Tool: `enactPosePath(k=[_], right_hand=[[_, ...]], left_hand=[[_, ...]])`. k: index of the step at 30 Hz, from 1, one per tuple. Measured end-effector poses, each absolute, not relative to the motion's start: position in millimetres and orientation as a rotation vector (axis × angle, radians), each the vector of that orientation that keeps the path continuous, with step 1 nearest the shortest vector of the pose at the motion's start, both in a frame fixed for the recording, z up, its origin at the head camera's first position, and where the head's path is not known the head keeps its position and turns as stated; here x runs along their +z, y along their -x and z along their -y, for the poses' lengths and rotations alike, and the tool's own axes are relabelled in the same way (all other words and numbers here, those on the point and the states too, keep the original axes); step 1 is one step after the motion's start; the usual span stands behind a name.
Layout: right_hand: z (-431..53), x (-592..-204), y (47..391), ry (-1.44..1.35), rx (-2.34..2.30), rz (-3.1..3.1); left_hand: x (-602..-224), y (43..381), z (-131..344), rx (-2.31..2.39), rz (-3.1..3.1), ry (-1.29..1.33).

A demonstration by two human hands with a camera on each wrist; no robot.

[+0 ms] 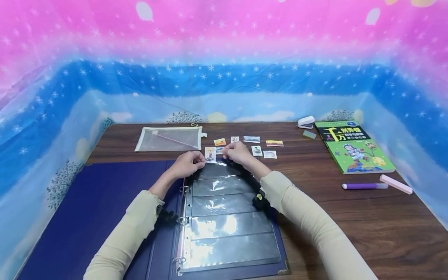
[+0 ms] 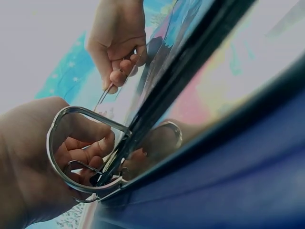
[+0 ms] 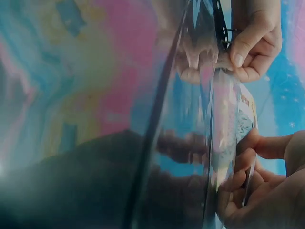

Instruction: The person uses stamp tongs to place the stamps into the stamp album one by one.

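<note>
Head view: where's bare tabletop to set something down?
Free: wood table between right sleeve and green book; also below purple marker. Crowded: far edge of the ring binder, where left hand, right hand and stamps cluster; mesh pouch lies beyond.

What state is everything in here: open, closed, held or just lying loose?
Ring binder: open, flat.
Pocket page: fastened on the binder's rings.
Left hand: pinching the page's top edge.
Right hand: pinching something thin near that edge.
Picture cards: mostly loose, spread out.
Mesh pouch: flat, slim stick inside; zip unclear.
Green-covered book: closed, front cover up.
Purple marker: lying down, unheld.
Stapler: unheld.
</note>
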State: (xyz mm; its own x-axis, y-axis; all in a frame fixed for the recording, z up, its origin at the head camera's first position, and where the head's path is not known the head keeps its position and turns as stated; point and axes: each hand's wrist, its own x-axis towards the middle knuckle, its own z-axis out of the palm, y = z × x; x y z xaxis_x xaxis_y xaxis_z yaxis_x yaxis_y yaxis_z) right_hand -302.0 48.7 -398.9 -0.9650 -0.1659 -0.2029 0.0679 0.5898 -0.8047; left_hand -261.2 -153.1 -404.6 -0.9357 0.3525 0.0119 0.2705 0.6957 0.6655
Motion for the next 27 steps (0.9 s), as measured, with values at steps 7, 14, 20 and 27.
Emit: enactPosePath(k=[7, 14, 20, 27], right_hand=[[-50, -402, 302, 0.164, -1.296, -2.507], [-49, -400, 301, 0.221, -1.194, -2.565], [-46, -398, 299, 0.231, -1.119, -2.613], [-37, -398, 294, 0.185, -1.069, -2.673]], left_hand=[[-406, 261, 153, 1.100, -2.817, -0.468], [-407, 262, 154, 1.147, -2.812, -0.451], [-407, 264, 154, 1.234, -2.795, -0.514], [-410, 265, 153, 1.271, -2.791, -0.540]])
